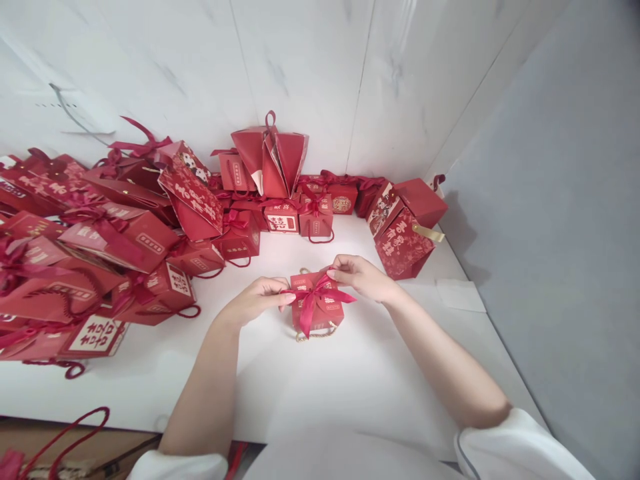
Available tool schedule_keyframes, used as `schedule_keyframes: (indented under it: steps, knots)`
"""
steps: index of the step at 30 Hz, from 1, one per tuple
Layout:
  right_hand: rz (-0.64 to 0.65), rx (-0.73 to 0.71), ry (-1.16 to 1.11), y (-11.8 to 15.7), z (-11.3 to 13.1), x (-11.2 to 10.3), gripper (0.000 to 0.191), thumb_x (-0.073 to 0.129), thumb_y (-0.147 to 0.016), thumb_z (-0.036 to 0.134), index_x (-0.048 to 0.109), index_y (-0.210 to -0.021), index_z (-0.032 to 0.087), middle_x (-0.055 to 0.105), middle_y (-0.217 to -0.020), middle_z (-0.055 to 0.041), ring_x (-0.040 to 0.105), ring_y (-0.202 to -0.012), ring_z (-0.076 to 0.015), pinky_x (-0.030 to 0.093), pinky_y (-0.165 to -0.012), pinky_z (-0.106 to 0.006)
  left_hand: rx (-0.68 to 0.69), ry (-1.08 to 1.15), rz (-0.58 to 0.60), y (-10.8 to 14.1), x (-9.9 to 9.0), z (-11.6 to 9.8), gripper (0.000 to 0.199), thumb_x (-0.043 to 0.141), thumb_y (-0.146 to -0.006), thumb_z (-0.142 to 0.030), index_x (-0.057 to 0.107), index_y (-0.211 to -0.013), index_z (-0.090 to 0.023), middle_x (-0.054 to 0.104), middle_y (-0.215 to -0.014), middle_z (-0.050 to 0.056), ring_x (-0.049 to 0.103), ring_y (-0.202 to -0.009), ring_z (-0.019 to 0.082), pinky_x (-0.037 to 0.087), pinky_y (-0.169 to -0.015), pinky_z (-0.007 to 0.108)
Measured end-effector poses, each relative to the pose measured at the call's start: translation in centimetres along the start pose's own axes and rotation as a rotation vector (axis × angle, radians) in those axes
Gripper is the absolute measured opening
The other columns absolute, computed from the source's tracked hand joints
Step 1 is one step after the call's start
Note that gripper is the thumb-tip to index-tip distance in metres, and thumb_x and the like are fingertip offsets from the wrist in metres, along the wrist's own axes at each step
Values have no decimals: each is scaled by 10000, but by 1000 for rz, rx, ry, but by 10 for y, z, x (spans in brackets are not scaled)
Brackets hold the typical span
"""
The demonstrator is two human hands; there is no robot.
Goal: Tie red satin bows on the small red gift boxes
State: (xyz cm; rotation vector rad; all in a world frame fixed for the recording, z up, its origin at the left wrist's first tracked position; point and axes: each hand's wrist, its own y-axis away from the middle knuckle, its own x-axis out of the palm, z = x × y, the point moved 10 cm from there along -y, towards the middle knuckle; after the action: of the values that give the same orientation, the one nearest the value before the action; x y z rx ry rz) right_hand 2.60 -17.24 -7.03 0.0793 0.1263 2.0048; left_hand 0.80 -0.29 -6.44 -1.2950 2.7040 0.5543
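Note:
A small red gift box [327,313] with printed characters stands on the white table in front of me. On its top a dark pink ribbon [313,300] is tied in a bow, its tails hanging over the box. My left hand [263,295] pinches the bow's left loop between thumb and fingers. At the upper right of the box, my right hand [357,275] pinches the right loop. A gold twisted cord handle [316,335] lies against the near side of the box, and a bit of cord shows behind it.
Many red gift boxes [150,233] with ribbons are heaped at the left and along the wall. Larger red boxes [407,230] stand at the back right. A white card [461,295] lies near the right edge. Below the front edge is a cardboard box [30,433] with red cord.

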Motion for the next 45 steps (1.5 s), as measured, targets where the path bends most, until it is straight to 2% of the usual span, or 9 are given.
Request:
schedule_keyframes:
  steps: [9,19,23,27,29,31,36,41,45]
  knots:
    - [22,53,-69,0,-7,-1,435,775,-724,490,446,-699,207,595,-785,19,554,-725,-131,473,-726,-287,2,30,-2,0,0,1,344,693,-809,-460,664,-665,-149,549,-815,40,520,-777,170,419,-688,270]
    - [41,-7,-83,-1,-3,3,425,745,-754,489,440,-685,201,732,-1022,-71,632,-813,-183,440,-684,-294,-11,31,9,3,-3,6,297,698,-810,-443,699,-748,-152,536,-853,37,514,-792,164,409,-695,267]
    - [10,-54,-8,1,3,0,389,715,-787,487,465,-699,202,734,-1024,-82,662,-930,-222,471,-789,-337,-12,-3,-6,4,-7,5,369,678,-816,-476,616,-651,-151,529,-795,30,506,-767,167,408,-705,279]
    - [-86,-102,146,7,19,-7,298,689,-835,449,551,-759,196,720,-1080,-81,659,-1054,-228,456,-957,-385,10,26,-276,1,-23,2,394,645,-843,-533,543,-729,-170,534,-774,2,519,-802,159,406,-786,279]
    - [-100,-109,185,10,25,-5,268,672,-854,439,579,-786,196,710,-1111,-78,664,-1030,-215,464,-959,-379,16,78,-455,1,-28,2,389,650,-832,-562,568,-886,-186,598,-914,17,564,-918,176,420,-852,289]
    - [-105,-125,219,12,31,-3,252,651,-871,435,595,-806,198,712,-1082,-69,667,-967,-200,481,-927,-367,-7,128,-519,0,-18,3,448,675,-806,-582,578,-1017,-199,630,-1053,44,589,-1023,204,439,-905,311]
    - [-117,-152,260,11,32,-3,241,630,-885,432,603,-828,200,710,-968,-44,645,-856,-175,492,-861,-338,-65,204,-414,-6,17,2,574,778,-736,-519,529,-1173,-242,662,-1120,51,647,-1003,226,513,-849,330]
    - [-134,-169,235,4,27,-3,256,603,-887,448,585,-822,201,652,-821,-8,596,-767,-160,481,-757,-301,-95,297,-316,-11,25,4,599,830,-679,-426,511,-1144,-224,650,-1078,47,663,-956,217,538,-817,322]
    - [-202,-176,320,-4,18,-3,238,576,-888,421,550,-783,209,622,-810,1,584,-805,-170,466,-803,-315,-97,347,-283,-13,25,6,692,849,-653,-375,485,-1227,-247,641,-1144,55,668,-980,219,548,-839,329]
